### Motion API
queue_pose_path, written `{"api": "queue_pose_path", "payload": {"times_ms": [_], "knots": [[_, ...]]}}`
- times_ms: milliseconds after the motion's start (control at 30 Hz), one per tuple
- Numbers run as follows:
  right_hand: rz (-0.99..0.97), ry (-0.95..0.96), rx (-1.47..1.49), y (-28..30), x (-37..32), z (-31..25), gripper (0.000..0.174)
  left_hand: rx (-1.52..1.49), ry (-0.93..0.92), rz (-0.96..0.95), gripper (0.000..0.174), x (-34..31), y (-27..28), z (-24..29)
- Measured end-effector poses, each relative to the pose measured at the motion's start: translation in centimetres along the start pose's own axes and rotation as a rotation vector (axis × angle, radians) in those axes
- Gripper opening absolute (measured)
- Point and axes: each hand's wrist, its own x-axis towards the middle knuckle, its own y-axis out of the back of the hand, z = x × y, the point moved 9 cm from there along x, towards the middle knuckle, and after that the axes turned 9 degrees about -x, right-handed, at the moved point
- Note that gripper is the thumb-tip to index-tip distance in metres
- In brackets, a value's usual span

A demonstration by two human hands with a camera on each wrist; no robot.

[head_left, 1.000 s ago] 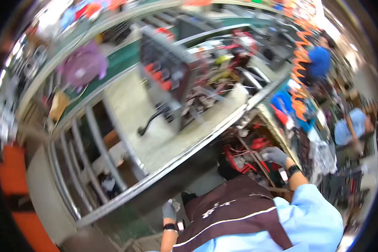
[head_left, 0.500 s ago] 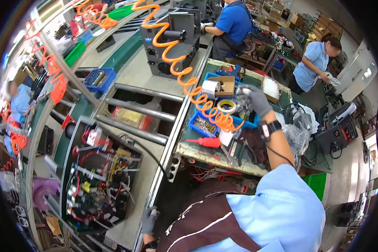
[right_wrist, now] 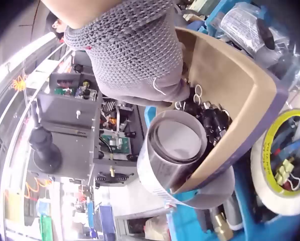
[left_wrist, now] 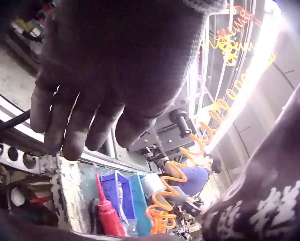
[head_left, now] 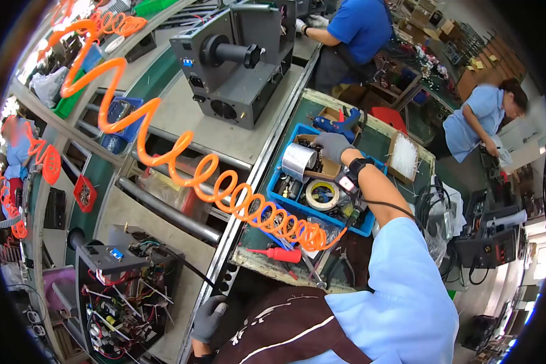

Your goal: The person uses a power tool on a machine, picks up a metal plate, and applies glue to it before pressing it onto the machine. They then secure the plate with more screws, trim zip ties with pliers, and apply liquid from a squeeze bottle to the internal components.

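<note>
My grey-gloved right hand [head_left: 333,145] reaches down into a cardboard box [right_wrist: 230,70] of small black parts with metal rings [right_wrist: 210,118]; its fingertips are hidden. The box sits in a blue bin [head_left: 273,193] on the workbench. Against the box stands a silvery-white roll [right_wrist: 176,138], with a yellow-cored tape roll [head_left: 312,203] nearby. My gloved left hand [head_left: 207,318] is low by the conveyor's metal edge, fingers extended and nothing held in the left wrist view. A black cable [head_left: 191,267] runs close to its fingers.
An orange coiled hose [head_left: 148,155] hangs across the front. A dark metal machine [head_left: 236,91] and an opened, wired one [head_left: 127,309] stand on the conveyor. A red pointed tool [head_left: 283,254] lies on the bench. Two people [head_left: 361,24] [head_left: 479,115] work beyond.
The view has swung right from the conveyor to the bench. My right hand has moved from low beside the bench, over the blue bin, into the box. The left hand stays low near the conveyor edge.
</note>
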Motion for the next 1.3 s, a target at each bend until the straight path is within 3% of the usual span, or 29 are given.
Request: {"api": "queue_pose_path", "payload": {"times_ms": [33,133,167,233,300,433,500,567,633,700,733,800,900,933,1033,1133,1300], "knots": [[-0.018,0.008,0.009,-0.3,0.0,-0.2,0.032,-0.002,0.022,0.001,0.030,0.0,-0.4,1.5],[-0.027,-0.050,-0.083,-0.7,-0.2,-0.3,0.025,0.109,-0.128,-0.284,0.031,0.9,-4.2,7.9],[-0.042,-0.048,-0.078,-1.0,-0.2,-0.2,0.025,0.105,-0.113,-0.289,0.031,2.0,-5.0,9.8],[-0.051,-0.080,-0.131,-0.4,-0.3,-0.1,0.022,0.412,-0.467,-0.468,0.029,3.1,-8.8,17.6],[-0.041,-0.075,-0.123,-0.8,-0.2,0.2,0.020,0.426,-0.551,-0.587,0.029,4.8,-12.3,21.6],[0.098,-0.142,-0.028,1.1,-1.8,1.7,0.020,0.402,-0.780,-0.582,0.023,8.1,-19.0,29.1],[0.166,-0.185,0.071,1.3,-2.9,2.7,0.021,0.304,-0.780,-0.410,0.019,12.8,-20.7,31.5],[0.458,-0.197,0.340,2.8,-4.5,4.1,0.023,0.435,-0.740,-0.250,0.021,19.8,-21.8,32.3],[0.425,-0.226,0.422,2.2,-5.0,5.1,0.025,0.556,-0.669,-0.110,0.021,27.4,-22.5,32.4],[0.409,-0.278,0.587,1.7,-5.5,6.4,0.021,0.859,-0.528,-0.075,0.022,32.0,-24.4,31.9],[0.405,-0.278,0.595,1.6,-5.5,6.7,0.021,0.865,-0.521,-0.077,0.022,33.9,-25.4,31.5],[0.473,-0.193,0.544,2.2,-5.7,6.3,0.015,1.102,-0.315,-0.138,0.022,37.1,-27.3,28.4],[0.525,-0.166,0.587,2.3,-5.4,6.9,0.011,1.219,-0.406,-0.181,0.022,37.1,-30.2,28.2],[0.525,-0.168,0.598,2.2,-5.1,7.2,0.011,1.231,-0.301,-0.215,0.021,37.2,-30.6,27.5],[0.570,-0.149,0.675,2.2,-4.9,7.8,0.012,1.356,-0.295,-0.163,0.021,37.6,-31.2,26.5],[0.604,-0.078,0.514,3.3,-4.7,6.9,0.012,1.366,-0.270,-0.105,0.022,36.7,-31.6,26.2],[0.450,0.081,0.185,3.1,-2.5,5.0,0.013,1.290,-0.264,0.036,0.023,36.9,-31.2,25.6]]}}
